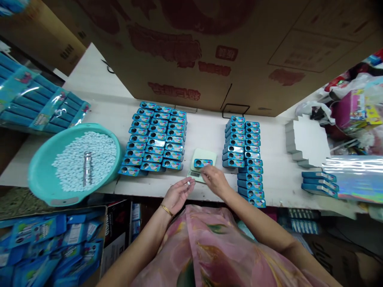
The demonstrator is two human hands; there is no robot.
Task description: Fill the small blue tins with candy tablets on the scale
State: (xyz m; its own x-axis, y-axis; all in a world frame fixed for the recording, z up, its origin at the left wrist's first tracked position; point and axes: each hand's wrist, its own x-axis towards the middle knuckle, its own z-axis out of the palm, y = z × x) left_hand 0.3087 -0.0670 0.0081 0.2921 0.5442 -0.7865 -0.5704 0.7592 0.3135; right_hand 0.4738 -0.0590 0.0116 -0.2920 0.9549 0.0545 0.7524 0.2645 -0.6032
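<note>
A small blue box [203,163] with a dark round opening stands on a pale green kitchen scale [209,155]. My right hand [214,180] is at the near edge of that box, its fingertips pinched together; whether anything is between them is hidden. Beside the scale's display, my left hand [178,194] is turned palm up with its fingers curled. A small white candy [188,183] shows at its fingertips. To the left, a turquoise basin [36,175] contains many pale blue candies [72,159] and a metal scoop [87,169].
Rows of blue boxes [155,135] stand left of the scale, with more boxes [251,167] on the right. A large carton [194,52] blocks the back. White stacked card [305,139] lies far right. Wrapped blue packs [38,95] lie behind the basin.
</note>
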